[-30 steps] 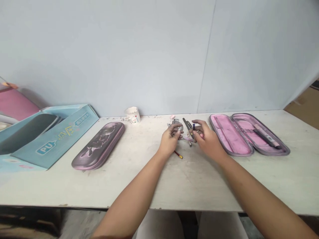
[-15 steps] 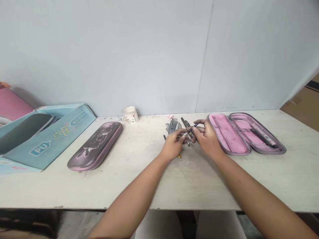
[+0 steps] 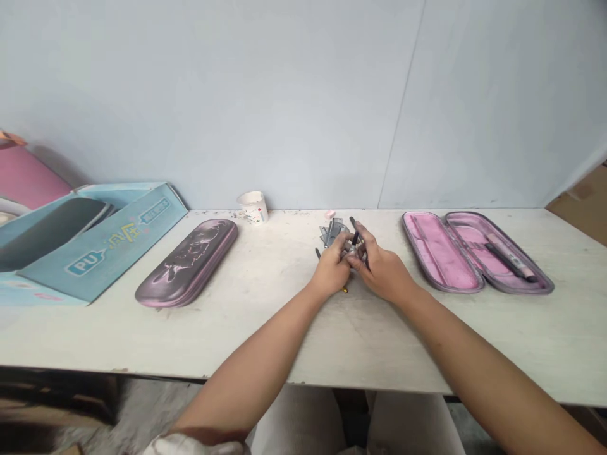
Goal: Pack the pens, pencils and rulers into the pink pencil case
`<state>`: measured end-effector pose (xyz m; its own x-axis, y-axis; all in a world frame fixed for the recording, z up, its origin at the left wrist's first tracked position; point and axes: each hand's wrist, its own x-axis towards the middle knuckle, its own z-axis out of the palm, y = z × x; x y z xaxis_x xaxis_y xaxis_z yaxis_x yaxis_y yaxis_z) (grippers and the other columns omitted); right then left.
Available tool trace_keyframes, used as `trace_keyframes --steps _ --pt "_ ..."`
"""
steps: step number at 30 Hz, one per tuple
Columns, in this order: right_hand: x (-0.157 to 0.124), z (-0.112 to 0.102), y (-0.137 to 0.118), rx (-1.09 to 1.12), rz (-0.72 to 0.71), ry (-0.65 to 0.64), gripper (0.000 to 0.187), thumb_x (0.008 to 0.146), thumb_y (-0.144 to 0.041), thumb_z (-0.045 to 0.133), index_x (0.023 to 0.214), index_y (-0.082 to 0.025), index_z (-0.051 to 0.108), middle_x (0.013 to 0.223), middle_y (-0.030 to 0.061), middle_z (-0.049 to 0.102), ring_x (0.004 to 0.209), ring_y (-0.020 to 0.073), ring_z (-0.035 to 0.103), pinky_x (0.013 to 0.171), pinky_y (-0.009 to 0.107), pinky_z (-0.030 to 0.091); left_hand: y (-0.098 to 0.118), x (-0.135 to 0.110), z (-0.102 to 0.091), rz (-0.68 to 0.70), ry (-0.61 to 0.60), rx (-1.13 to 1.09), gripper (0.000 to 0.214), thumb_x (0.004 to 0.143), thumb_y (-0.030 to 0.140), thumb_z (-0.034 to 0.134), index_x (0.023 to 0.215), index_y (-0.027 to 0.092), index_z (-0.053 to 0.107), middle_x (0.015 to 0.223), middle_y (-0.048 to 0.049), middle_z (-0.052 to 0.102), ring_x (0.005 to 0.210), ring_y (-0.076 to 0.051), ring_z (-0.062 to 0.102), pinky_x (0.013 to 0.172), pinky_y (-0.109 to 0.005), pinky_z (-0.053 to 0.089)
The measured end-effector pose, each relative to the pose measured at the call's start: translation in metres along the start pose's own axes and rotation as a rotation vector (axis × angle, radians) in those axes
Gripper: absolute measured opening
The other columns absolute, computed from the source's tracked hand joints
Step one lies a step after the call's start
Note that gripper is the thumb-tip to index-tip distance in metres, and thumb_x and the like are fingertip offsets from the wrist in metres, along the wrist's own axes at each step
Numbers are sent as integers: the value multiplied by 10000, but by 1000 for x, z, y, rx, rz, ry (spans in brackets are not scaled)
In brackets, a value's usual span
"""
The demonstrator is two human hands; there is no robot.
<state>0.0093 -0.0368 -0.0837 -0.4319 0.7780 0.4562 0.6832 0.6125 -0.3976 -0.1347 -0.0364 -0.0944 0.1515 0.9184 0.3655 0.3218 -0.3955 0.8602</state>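
Close together over the middle of the table, my left hand (image 3: 332,268) and my right hand (image 3: 386,268) both have their fingers closed around a dark pen (image 3: 355,229), whose upper end points up and away from me. The pen's lower part is hidden among the fingers. Just beyond my left hand lie clear grey rulers (image 3: 332,229), partly covered by it. The end of a black pen (image 3: 318,253) and a gold pen tip (image 3: 345,290) stick out around that hand. A small pink eraser (image 3: 331,214) rests behind the rulers.
To the right lies an open pencil case (image 3: 434,256) with pink lining, a pink-and-black marker (image 3: 512,260) in its right half. A closed dark pencil case (image 3: 187,265), a paper cup (image 3: 253,207) and a light-blue box (image 3: 128,243) holding dark cases are at left. The wall borders the table's back.
The dark pen, slanted between my hands before, now points more steeply up. My right hand has shifted left, closer to my left hand. The view has shifted slightly.
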Motion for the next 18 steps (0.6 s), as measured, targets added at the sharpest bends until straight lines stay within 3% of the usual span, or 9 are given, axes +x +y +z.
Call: trace_keyframes --steps 5,9,12,15,18 --pt "2 -7 2 -14 4 80 624 888 -456 343 1413 -175 158 1133 113 601 854 234 609 666 339 453 4 5 -2 -45 74 -186 226 801 149 460 1020 200 476 806 -1 555 725 -110 558 711 -255 471" --pt "1 -15 8 -176 83 81 459 846 -395 423 1231 -145 399 1022 111 626 948 251 558 691 331 430 3 12 -14 -136 216 -340 168 807 169 468 971 198 450 723 26 528 588 -81 550 618 -239 487" --pt "0 -15 10 -330 96 -49 338 806 -343 475 1085 -152 487 931 125 628 965 276 525 645 323 404 -2 15 -23 -174 330 -353 166 802 161 478 962 202 454 692 37 525 558 -76 553 607 -237 495" --pt "-1 -11 11 -370 52 -140 242 793 -253 471 1013 -160 515 888 126 625 947 278 513 636 322 383 -7 16 -27 -191 354 -324 183 808 152 462 982 206 460 688 41 528 556 -74 558 603 -226 494" --pt "0 -11 16 -253 67 -59 178 827 -239 424 951 -179 536 845 102 621 890 250 529 658 318 380 -10 16 -27 -193 336 -198 207 818 149 431 1010 207 480 703 32 538 567 -80 560 620 -232 488"
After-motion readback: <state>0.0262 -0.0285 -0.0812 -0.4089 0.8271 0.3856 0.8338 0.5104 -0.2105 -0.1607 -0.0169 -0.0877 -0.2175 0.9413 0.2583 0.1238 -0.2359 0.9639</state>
